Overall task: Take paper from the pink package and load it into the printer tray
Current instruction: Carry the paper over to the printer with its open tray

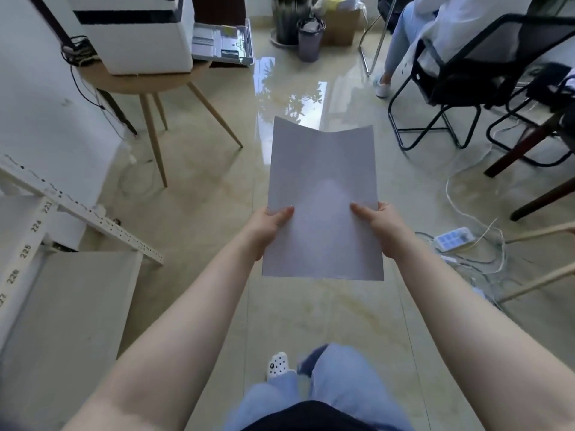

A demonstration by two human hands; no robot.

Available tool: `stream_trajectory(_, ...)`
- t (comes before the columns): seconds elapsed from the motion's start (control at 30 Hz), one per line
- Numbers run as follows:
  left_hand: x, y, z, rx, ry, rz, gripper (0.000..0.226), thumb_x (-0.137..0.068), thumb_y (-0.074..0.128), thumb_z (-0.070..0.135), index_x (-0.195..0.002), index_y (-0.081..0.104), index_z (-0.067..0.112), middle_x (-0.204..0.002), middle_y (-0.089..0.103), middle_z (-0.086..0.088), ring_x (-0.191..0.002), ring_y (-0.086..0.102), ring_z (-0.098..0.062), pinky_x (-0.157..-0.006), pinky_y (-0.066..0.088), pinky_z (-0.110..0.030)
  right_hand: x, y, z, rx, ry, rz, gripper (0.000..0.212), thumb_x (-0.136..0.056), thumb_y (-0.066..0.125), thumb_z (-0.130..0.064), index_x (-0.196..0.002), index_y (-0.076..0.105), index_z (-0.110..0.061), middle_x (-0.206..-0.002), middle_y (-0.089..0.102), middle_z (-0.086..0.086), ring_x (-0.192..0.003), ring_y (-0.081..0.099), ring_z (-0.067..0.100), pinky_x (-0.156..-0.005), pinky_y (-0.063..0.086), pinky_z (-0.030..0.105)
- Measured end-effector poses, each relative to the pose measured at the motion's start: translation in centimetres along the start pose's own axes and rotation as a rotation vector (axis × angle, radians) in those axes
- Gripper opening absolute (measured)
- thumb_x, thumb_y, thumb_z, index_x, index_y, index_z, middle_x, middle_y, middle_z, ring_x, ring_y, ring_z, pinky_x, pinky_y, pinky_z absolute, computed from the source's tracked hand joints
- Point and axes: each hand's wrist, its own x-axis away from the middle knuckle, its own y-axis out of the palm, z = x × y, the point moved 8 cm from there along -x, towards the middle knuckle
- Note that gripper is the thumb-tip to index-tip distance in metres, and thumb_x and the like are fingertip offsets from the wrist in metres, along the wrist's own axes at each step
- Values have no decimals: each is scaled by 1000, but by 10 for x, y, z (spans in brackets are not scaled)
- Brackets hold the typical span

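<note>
Bare floor lies open ahead; table legs left, chair right.

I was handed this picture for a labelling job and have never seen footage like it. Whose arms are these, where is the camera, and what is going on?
There is no machine here. The camera sits on a person's head and looks forward and down, so the two bare arms reaching from the bottom edge are the wearer's own. The left hand and right hand each grip one side edge of a white stack of paper, held out over the shiny tiled floor; how many sheets cannot be told. Ahead at top left, a white printer stands on a small round wooden table, with its paper tray pulled out beside it. To the right are black chairs and a power strip.
</note>
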Motion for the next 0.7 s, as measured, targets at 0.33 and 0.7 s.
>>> stream_trajectory(0.33,-177,33,102,-14,-9,82,19,-93,58,22,-108,59,9,-81,66,0,-50,67,-6,-46,54,-20,-196,-12,-103,15,-3,-46,8,-87,65,-17,-87,65,-9,-77,70,4,-51,69,12,-51,58,28)
stream_trajectory(0.7,-364,77,235,2,-8,132,30,-93,58,22,-117,59,3,-86,67,-3,-68,65,-17,-65,57,-30,-393,-25,-245,59,-3,-91,5,-88,64,-16,-83,65,-14,-70,71,1,-53,69,14,-55,59,29)
